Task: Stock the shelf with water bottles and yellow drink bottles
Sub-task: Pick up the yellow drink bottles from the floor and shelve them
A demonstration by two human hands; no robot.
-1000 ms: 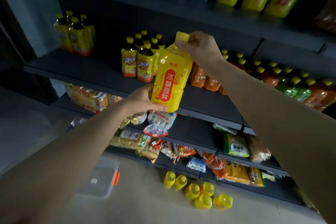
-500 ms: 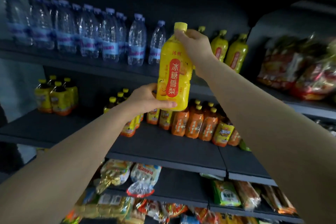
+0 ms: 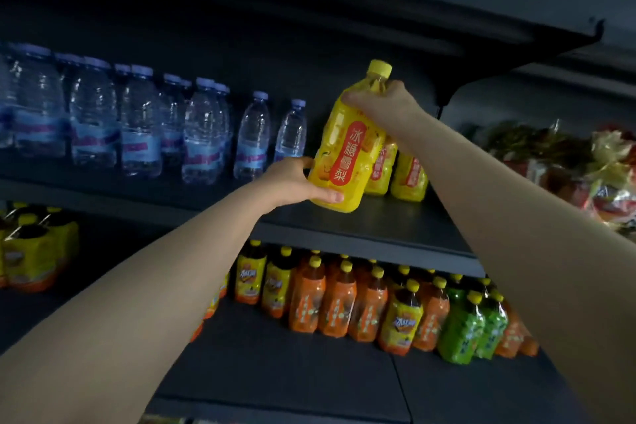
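Fingers of the right hand (image 3: pixel 385 107) curl tightly over the shoulder of the yellow drink bottle (image 3: pixel 347 151), just under its yellow cap, while the left hand (image 3: pixel 292 182) cups the base, thumb lying across the front near the bottom and the other fingers wrapped behind, out of sight. Both hands have a firm hold of the one bottle; neither is spread wide. A grip at the top and another at the bottom looks chosen to steer a fairly heavy, full bottle and keep it from swinging as it goes in. It leans a little, cap tipped to the right, with its base at or just over the front part of the shelf (image 3: pixel 378 220); whether it touches the board I cannot tell. Its red label faces outward, as a shopper would want it. Just behind it to the right stand two more yellow bottles (image 3: pixel 409 175), so this one probably goes in front of or beside them. Further left on the same shelf stands the row of water bottles (image 3: pixel 137 127).
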